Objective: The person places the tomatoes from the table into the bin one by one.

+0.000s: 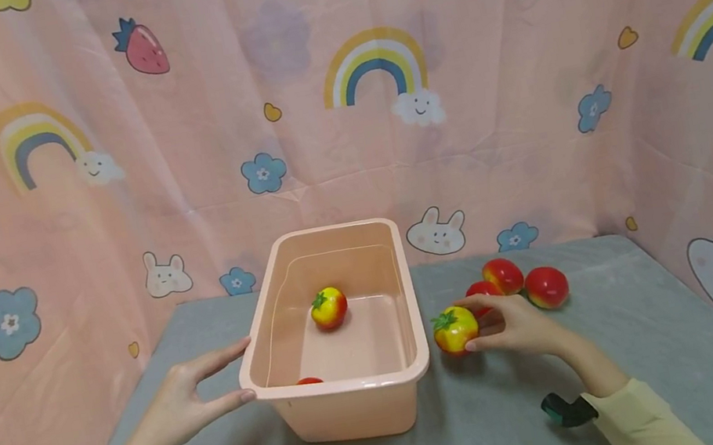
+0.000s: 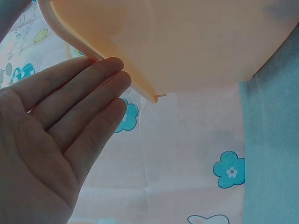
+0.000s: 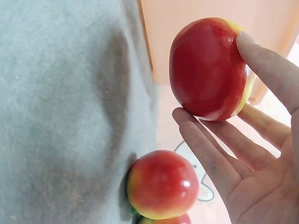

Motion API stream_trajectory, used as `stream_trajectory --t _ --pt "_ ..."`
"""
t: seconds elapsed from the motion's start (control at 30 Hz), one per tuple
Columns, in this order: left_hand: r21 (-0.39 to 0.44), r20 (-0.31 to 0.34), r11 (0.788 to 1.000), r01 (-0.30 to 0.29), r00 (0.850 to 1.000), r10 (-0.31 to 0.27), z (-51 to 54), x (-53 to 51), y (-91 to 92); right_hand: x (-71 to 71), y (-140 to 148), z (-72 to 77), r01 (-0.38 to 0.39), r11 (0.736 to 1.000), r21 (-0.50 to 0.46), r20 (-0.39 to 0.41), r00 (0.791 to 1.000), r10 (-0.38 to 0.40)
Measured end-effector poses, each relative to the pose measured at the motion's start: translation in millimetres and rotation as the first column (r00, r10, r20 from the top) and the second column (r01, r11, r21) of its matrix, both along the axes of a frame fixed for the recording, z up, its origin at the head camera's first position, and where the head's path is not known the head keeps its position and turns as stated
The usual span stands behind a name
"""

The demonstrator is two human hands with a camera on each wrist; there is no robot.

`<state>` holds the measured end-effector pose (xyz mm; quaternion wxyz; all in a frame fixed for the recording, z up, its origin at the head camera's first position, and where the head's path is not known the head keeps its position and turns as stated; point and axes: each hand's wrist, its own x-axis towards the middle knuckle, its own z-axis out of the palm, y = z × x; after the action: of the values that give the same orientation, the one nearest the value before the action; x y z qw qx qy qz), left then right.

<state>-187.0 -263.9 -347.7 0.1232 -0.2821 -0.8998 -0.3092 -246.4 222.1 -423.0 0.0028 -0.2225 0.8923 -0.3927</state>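
Note:
My right hand [image 1: 525,324] pinches a red-and-yellow tomato [image 1: 456,330] with a green leafy top between thumb and fingers. It holds this tomato above the table, just right of the pink plastic bin [image 1: 344,416]. In the right wrist view the held tomato [image 3: 208,70] shows its smooth red underside. At the bin's near left corner my left hand [image 1: 177,405] touches the rim with fingertips and thumb, the fingers nearly straight in the left wrist view. Inside the bin lies one tomato [image 1: 329,308]; a sliver of another red one [image 1: 310,380] shows behind the front wall.
Beyond my right hand, a group of red tomatoes rests on the grey table [image 1: 492,421]: one at the back [image 1: 504,276], one to the right [image 1: 546,288], and one partly hidden [image 1: 483,289] by the hand. A pink patterned curtain [image 1: 348,176] hangs behind and beside the table.

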Motion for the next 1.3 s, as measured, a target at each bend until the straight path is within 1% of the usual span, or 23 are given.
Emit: stream_trajectory --t 0.17,0.3,0.57,0.87,1.0,1.23,1.3 --pt "-0.002 0.000 1.000 0.002 1.000 -0.002 -0.3 -0.3 0.3 1.4 2.1 5.1 0.012 1.000 0.014 -0.035 0.999 -0.012" --pt "0.000 0.006 1.000 -0.012 1.000 0.012 -1.0 -0.5 0.7 2.2 4.4 10.4 0.018 1.000 0.014 -0.053 0.998 -0.017" --pt "0.000 0.003 1.000 -0.026 1.000 0.026 -2.4 -1.0 -0.1 5.5 8.2 20.8 0.002 1.000 0.017 -0.101 0.995 0.000" --pt "0.002 0.002 1.000 -0.019 1.000 0.019 -2.2 -0.7 -0.3 10.8 8.7 30.5 0.054 0.998 0.043 -0.119 0.992 -0.049" --pt "-0.001 -0.001 1.000 -0.021 1.000 0.021 -2.5 -1.0 -0.4 11.5 10.8 35.0 0.047 0.998 0.051 -0.131 0.991 -0.040" --pt "-0.004 0.011 0.999 -0.031 0.999 0.032 -1.9 -0.1 0.4 13.1 13.8 42.0 0.026 0.998 0.059 -0.184 0.983 -0.015" --pt "-0.002 0.014 0.999 -0.033 0.999 0.033 -1.8 0.2 0.5 13.7 14.3 44.6 0.024 0.998 0.065 -0.188 0.982 -0.012"
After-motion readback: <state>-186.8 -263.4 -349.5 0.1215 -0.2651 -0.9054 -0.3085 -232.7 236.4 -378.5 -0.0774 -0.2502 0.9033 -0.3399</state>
